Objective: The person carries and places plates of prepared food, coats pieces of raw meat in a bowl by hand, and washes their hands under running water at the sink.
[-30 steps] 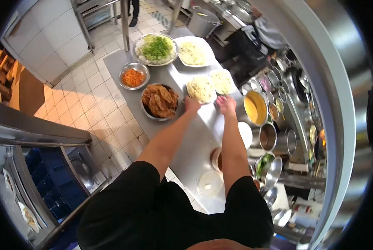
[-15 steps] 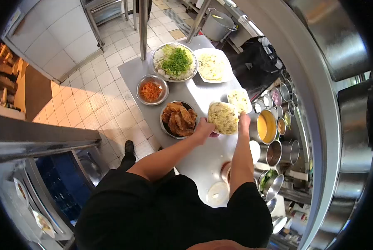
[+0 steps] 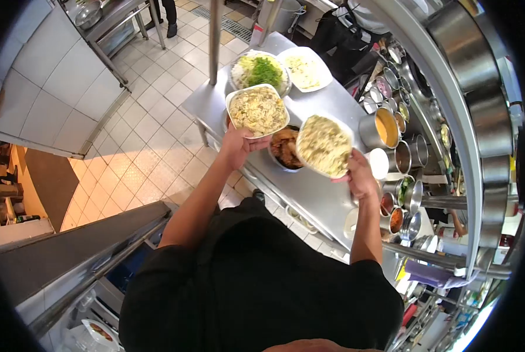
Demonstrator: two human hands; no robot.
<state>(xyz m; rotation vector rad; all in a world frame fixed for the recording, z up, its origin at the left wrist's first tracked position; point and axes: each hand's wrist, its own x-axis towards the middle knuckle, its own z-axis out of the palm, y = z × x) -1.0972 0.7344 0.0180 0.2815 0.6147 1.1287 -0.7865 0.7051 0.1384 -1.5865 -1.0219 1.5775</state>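
Note:
In my left hand [image 3: 239, 148] is a white square dish of fried rice [image 3: 257, 110], gripped by its near edge. It is raised above the table and partly covers a bowl of shredded green and white vegetables [image 3: 264, 70]. My right hand [image 3: 361, 175] grips the right edge of a second dish of fried rice [image 3: 324, 145], which looks tilted and slightly blurred. Between and below the two dishes, a metal bowl holds browned fried pieces [image 3: 284, 148], partly hidden. At the table's far end lies another white square dish with pale rice [image 3: 303, 71].
The steel table [image 3: 291, 193] has posts at its far end. To the right are a pot of yellow-orange liquid [image 3: 385, 126], several metal containers and a curved steel shelf edge [image 3: 473, 176]. Another person's legs [image 3: 167, 17] show at the top. Tiled floor [image 3: 151, 141] lies left.
Both hands were on one dish of fried rice; now each carries its own, the left one moved leftward over the bowls. The dish lying on the table's right side was picked up. My view shifted.

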